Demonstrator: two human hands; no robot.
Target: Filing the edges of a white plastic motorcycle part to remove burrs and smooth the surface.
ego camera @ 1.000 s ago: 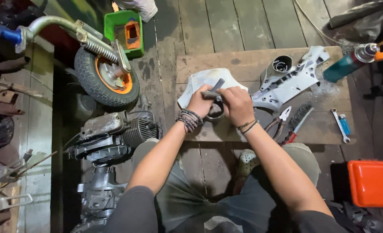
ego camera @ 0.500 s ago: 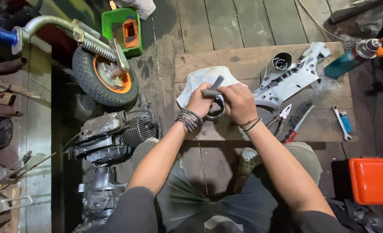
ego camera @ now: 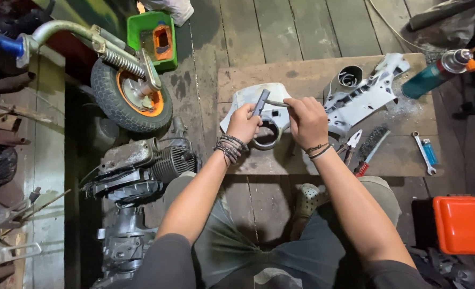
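My left hand [ego camera: 243,122] grips a short dark metal tool [ego camera: 260,102] and holds it upright over a white plastic cover [ego camera: 251,97] with a round hole [ego camera: 267,134]. My right hand [ego camera: 307,120] pinches a thin metal rod [ego camera: 276,104] whose tip meets the dark tool. Both hands hover above a low wooden board [ego camera: 301,75] lying on the plank floor. Beaded bracelets sit on both wrists.
On the board lie a white engine casing [ego camera: 366,96], pliers [ego camera: 350,145], a wire brush [ego camera: 371,147], a small spanner [ego camera: 422,152], a blue lighter [ego camera: 430,151] and a teal spray can [ego camera: 435,72]. A scooter wheel [ego camera: 130,96], engine block [ego camera: 141,166], green box [ego camera: 154,37] and orange case [ego camera: 465,225] surround me.
Both hands have lifted slightly off the white cover. The dark tool has turned more upright in my left hand, and the thin rod now meets its upper end.
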